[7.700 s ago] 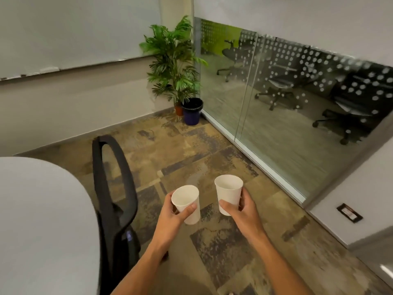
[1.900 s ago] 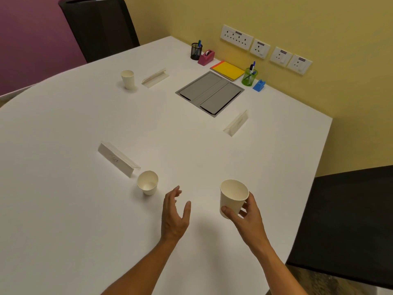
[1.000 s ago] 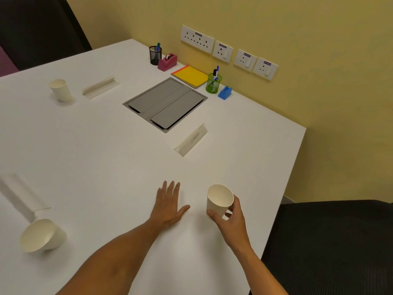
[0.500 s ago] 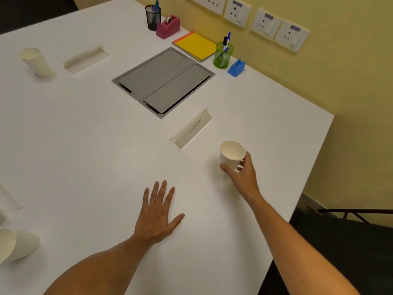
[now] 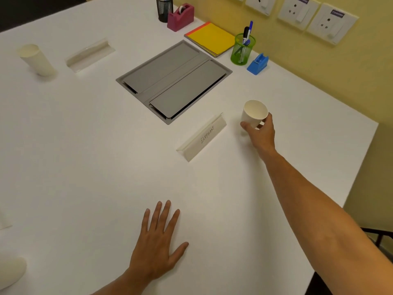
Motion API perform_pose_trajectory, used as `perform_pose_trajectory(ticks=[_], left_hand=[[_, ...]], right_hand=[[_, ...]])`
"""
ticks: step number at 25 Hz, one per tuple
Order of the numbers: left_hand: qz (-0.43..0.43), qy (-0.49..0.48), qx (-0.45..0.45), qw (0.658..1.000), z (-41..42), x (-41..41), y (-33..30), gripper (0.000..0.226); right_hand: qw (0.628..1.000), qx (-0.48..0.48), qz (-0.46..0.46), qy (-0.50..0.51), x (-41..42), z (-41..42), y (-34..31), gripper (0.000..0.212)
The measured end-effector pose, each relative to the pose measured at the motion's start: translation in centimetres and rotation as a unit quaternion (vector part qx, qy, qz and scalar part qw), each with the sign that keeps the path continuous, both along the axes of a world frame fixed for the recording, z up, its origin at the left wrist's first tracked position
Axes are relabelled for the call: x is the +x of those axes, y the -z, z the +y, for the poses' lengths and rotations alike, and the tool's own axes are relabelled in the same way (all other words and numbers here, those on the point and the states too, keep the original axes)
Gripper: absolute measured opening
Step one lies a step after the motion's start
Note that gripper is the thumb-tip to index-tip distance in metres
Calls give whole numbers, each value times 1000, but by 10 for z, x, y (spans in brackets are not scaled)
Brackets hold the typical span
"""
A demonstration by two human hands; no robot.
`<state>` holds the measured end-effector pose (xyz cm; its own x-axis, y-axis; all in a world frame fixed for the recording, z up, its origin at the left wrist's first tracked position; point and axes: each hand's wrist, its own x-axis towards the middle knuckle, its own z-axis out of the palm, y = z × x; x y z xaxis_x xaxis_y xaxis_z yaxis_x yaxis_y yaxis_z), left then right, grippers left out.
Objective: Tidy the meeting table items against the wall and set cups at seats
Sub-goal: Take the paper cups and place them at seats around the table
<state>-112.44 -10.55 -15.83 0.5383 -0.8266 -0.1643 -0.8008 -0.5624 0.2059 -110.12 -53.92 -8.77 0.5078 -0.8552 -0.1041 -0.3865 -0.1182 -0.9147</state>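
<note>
My right hand [image 5: 260, 133] grips a white paper cup [image 5: 253, 113] just right of a folded name card [image 5: 203, 137] marked "ELEPHANT"; I cannot tell whether the cup's base touches the white table [image 5: 85, 167]. Flat on the table near me lies my left hand [image 5: 158, 241], fingers spread and empty. A second paper cup [image 5: 35, 59] stands at the far left beside another name card [image 5: 89, 54]. A third cup [image 5: 10, 273] shows partly at the lower left edge. Along the yellow wall sit a black pen holder [image 5: 163, 7], pink tape dispenser [image 5: 180, 15], yellow notepad [image 5: 211, 38], green pen cup [image 5: 242, 50] and blue dispenser [image 5: 257, 63].
A grey cable-box lid [image 5: 173, 81] is set into the table's middle. Wall sockets [image 5: 297, 9] line the wall above the stationery. The table's right edge [image 5: 359, 167] drops off beside my right arm, with a dark chair [image 5: 378, 237] below.
My right hand carried the cup farther across the table, from near the front edge to just right of the "ELEPHANT" card. My left hand settled flat on the table and stayed there.
</note>
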Motion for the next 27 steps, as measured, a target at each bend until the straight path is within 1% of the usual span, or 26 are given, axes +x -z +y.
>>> perform_pose_trajectory(ticks=[7,13,19,22,27], left_hand=[[-17,1,2,1000,-1,1,-1,86],[-5,-1,1,1000,-1,0,0,86],[0,-3,-1,1000,-1,1,1,85],[-2,-3,0,1000,0,0,2,86],[0,0,2,1000,0,1,2,85]], right_hand=[[999,19,9,-41,42,-28,17,78],[999,17,5,-36,61,-21,23,75],[999,-4,40,-27,65,-15,31,68],[999,-7,47,-22,63,-13,34,74],[999,-5,48,-15,53,-7,41,96]])
